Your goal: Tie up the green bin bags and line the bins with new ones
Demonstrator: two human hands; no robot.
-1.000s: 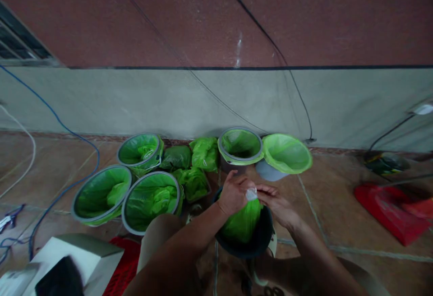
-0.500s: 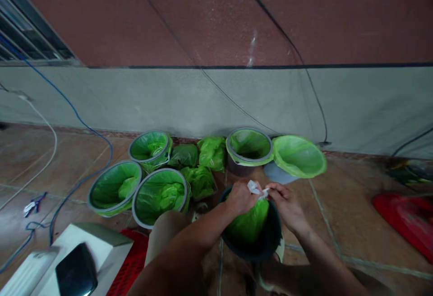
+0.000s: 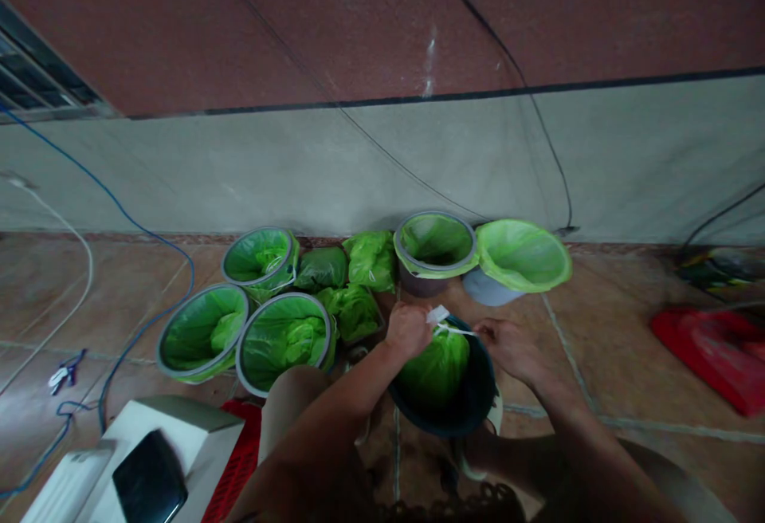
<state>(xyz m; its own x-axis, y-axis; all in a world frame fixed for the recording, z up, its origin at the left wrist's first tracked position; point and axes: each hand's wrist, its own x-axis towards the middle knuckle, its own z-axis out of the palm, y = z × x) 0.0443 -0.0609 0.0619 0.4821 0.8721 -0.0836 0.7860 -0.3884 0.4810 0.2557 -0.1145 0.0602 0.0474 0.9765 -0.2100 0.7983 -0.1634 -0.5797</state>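
Between my knees a dark bucket (image 3: pixel 445 423) holds a bunched green plastic bag (image 3: pixel 439 371). A white drawstring (image 3: pixel 454 330) runs across the top of the bag, level with the bucket's rim. My left hand (image 3: pixel 409 329) is closed on the drawstring's left end, where a flat white piece sticks out beside the fingers. Off to the right, my right hand (image 3: pixel 505 344) pinches the other end, and the string is stretched between the two hands. The fingertips of both hands are partly hidden.
Several buckets with green liners, including a grey-rimmed bucket (image 3: pixel 285 395), stand ahead and left. Green bundles (image 3: pixel 370 260) lie against the wall. A phone (image 3: pixel 149 477) rests on a white box (image 3: pixel 203 419) at lower left. A blue cable (image 3: pixel 143 324) crosses the floor; a red bag (image 3: pixel 711 355) lies right.
My hands have moved apart, drawing the white drawstring out sideways. The bag's gathered top now sits lower in the bucket. The camera view has tilted slightly.
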